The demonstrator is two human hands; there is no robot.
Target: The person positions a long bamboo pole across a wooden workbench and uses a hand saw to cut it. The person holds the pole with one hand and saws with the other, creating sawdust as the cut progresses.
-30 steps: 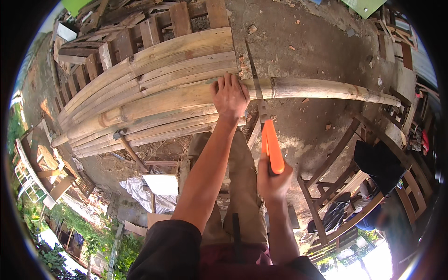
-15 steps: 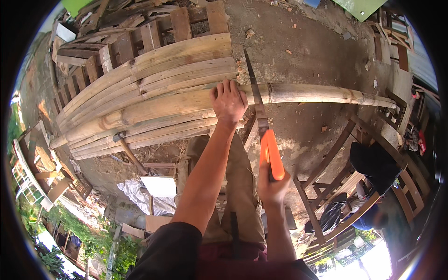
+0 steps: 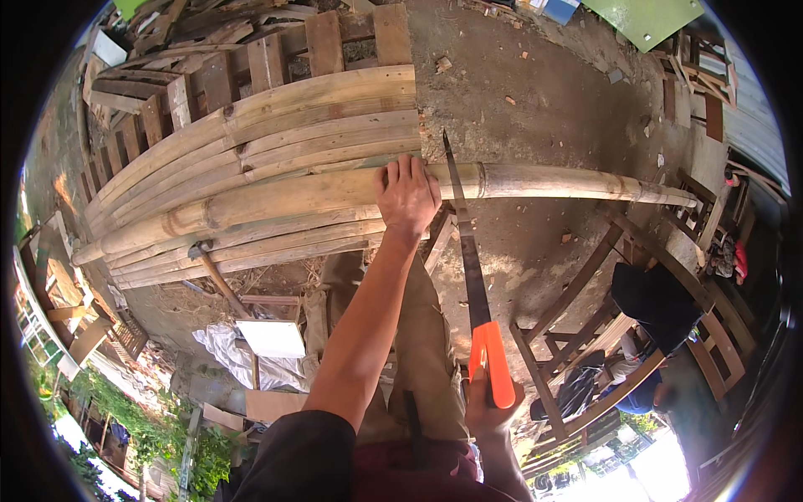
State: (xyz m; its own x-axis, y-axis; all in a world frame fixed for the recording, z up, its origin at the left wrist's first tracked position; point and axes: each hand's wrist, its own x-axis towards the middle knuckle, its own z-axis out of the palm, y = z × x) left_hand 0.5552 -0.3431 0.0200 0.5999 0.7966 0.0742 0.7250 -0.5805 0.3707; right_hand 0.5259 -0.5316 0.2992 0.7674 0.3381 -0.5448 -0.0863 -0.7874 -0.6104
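Note:
A long bamboo pole (image 3: 552, 181) lies left to right across a bench of split bamboo slats (image 3: 326, 130), its right part reaching out past the slats' ends. On top of the pole, close to those ends, my left hand (image 3: 408, 194) presses down with its fingers curled over it. My right hand (image 3: 493, 402) grips the orange handle of a hand saw (image 3: 474, 276), low and near my body. The saw's dark blade crosses the pole just right of my left hand, its tip beyond the far side. Whether the teeth have cut in cannot be made out.
A hammer (image 3: 219, 276) rests against the near slats at left. Below it are a white board (image 3: 272, 338) and pale sheeting (image 3: 219, 347). Wooden frames (image 3: 577, 276) with a black cloth (image 3: 657, 303) stand at right. Dirt floor (image 3: 535, 92) with small debris lies beyond the pole.
My right hand has pulled the saw back toward my body, so the tip sits nearer the pole. My left hand stays on the pole. The whole view has shifted slightly.

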